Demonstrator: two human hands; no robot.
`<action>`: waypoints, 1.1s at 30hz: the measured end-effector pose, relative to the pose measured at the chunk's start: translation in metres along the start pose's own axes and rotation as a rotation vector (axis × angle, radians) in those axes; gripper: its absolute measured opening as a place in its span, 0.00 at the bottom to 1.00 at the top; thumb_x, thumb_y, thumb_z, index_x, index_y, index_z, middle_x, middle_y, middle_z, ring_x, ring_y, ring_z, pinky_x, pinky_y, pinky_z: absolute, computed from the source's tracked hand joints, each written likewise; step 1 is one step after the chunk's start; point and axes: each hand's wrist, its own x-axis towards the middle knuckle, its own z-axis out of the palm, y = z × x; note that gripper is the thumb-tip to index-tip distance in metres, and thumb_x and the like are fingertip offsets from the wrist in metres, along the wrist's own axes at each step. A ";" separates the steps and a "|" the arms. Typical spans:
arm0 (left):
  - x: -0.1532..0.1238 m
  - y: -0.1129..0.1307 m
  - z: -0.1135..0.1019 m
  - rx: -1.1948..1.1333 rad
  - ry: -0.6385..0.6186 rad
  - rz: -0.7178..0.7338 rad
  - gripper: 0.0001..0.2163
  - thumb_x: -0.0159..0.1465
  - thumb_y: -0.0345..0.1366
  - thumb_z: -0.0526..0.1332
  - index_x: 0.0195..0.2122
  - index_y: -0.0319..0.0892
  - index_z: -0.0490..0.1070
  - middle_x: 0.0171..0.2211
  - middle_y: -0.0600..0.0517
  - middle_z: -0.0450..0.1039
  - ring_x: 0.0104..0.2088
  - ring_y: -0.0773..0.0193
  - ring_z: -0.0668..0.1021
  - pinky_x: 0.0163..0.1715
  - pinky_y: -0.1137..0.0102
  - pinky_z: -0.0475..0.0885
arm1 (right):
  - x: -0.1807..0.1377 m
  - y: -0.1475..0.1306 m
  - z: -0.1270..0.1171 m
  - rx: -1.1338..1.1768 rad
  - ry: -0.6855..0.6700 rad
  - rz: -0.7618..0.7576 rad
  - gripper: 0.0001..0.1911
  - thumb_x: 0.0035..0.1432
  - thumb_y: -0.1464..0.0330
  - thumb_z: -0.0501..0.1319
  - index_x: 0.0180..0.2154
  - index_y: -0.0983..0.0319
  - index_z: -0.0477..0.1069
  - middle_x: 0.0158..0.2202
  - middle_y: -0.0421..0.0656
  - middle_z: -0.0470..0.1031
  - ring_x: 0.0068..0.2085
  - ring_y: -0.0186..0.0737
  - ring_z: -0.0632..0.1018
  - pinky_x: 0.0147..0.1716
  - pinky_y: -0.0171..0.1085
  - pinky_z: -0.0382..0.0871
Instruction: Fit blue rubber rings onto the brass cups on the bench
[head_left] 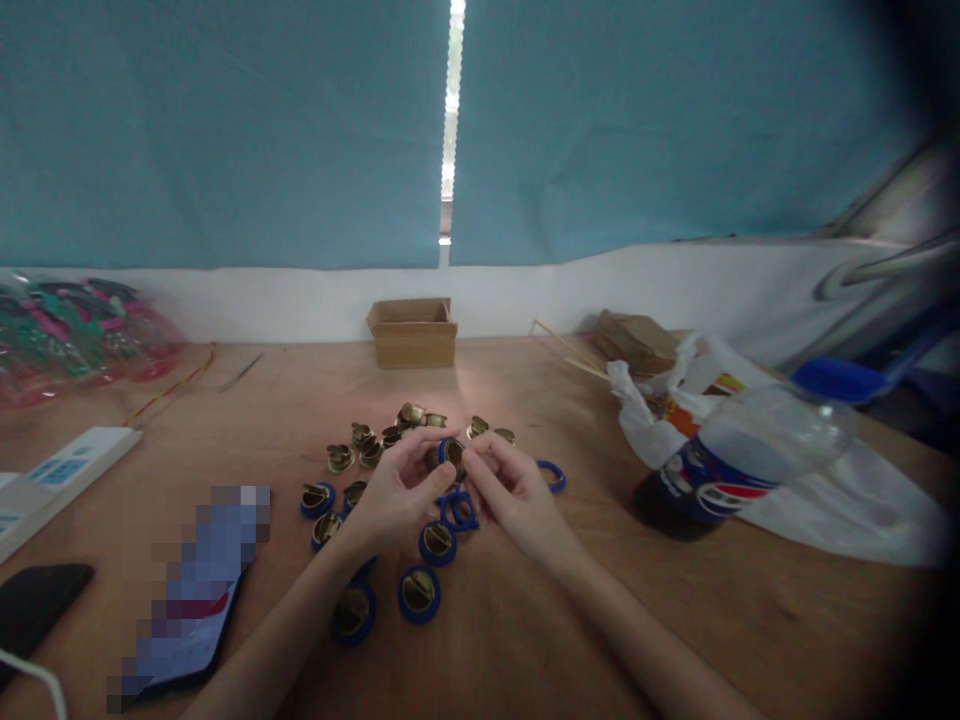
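Both hands meet over a wooden table [525, 620]. My left hand [397, 492] and my right hand [504, 490] pinch one small brass disc with a blue ring [451, 455] between their fingertips, held just above the table. Under and around the hands lie several bare brass discs [371, 445], several loose blue rings [457, 510] and several brass discs fitted in blue rings [418, 593]. One loose blue ring [553, 475] lies just right of my right hand.
A small open cardboard box [412, 332] stands at the back. A soda bottle [742, 455] lies on white plastic bags [840, 500] at right. A phone [195, 590] and a dark device [37, 600] lie at left, with a white box [60, 470] and bagged colourful items [75, 335].
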 end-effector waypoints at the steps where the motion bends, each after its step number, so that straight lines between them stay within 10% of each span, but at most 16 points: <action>1: 0.000 0.000 -0.001 -0.019 -0.007 -0.005 0.15 0.61 0.34 0.61 0.49 0.41 0.68 0.46 0.44 0.74 0.46 0.59 0.77 0.46 0.64 0.73 | 0.000 0.000 -0.002 0.021 -0.028 -0.005 0.12 0.60 0.60 0.57 0.30 0.61 0.64 0.15 0.32 0.63 0.15 0.27 0.64 0.15 0.27 0.58; 15: -0.001 0.005 -0.010 -0.132 -0.079 0.011 0.18 0.55 0.29 0.67 0.47 0.43 0.71 0.41 0.49 0.74 0.42 0.62 0.76 0.44 0.68 0.71 | 0.005 0.001 -0.015 0.524 -0.252 0.172 0.10 0.60 0.62 0.59 0.32 0.62 0.66 0.23 0.39 0.74 0.20 0.28 0.73 0.21 0.26 0.68; 33: -0.002 0.006 -0.003 -0.032 -0.091 0.160 0.20 0.51 0.23 0.69 0.44 0.43 0.73 0.45 0.47 0.74 0.45 0.59 0.77 0.43 0.67 0.76 | 0.006 0.005 -0.017 0.341 -0.287 0.219 0.14 0.58 0.59 0.61 0.31 0.63 0.66 0.23 0.37 0.68 0.23 0.30 0.73 0.24 0.31 0.68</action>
